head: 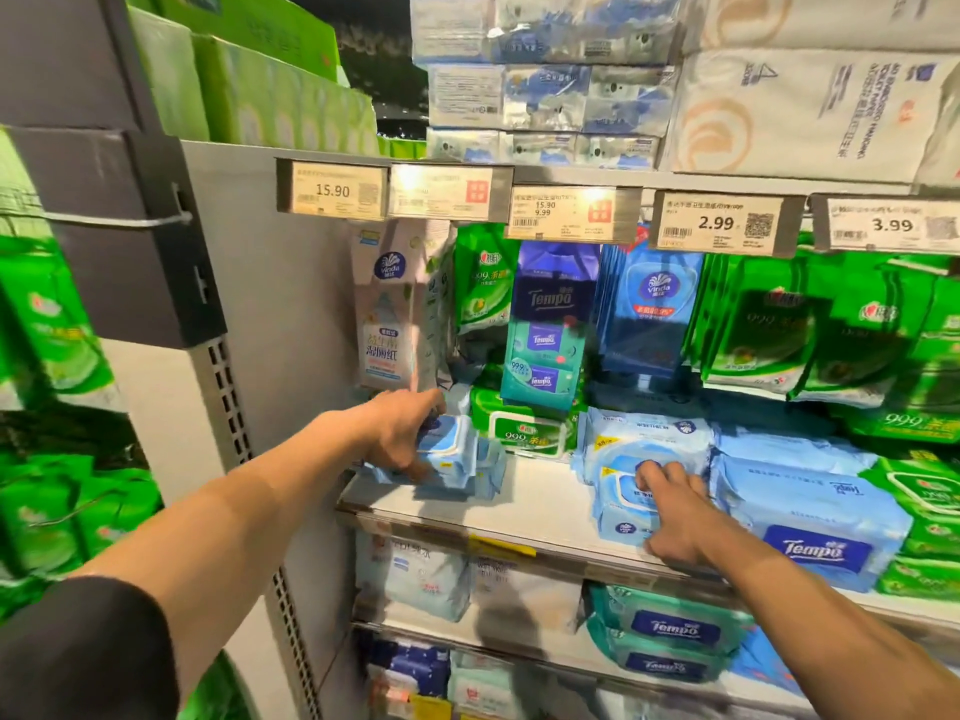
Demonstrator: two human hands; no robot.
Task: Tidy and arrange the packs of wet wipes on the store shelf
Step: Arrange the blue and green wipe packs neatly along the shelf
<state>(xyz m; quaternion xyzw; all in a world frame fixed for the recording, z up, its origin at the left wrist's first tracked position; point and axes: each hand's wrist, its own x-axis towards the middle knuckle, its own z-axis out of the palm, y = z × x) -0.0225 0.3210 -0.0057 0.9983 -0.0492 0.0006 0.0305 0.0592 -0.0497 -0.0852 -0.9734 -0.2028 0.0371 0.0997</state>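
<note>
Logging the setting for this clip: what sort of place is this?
A shop aisle, most likely a supermarket's tissue and wet-wipe section. Price tags line the shelf edge, packaged wipes such as the Tempo pack fill the shelves, and more packs hang in rows, like the blue Vinda pack.

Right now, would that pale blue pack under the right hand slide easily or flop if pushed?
The pale blue pack looks soft-sided, so it would probably dent under the right hand. Its glossy wrap would likely slide on the smooth shelf. Lying flat, it seems unlikely to tip.

Price tags [719, 223] front stacked toilet paper [810, 111] above
</note>
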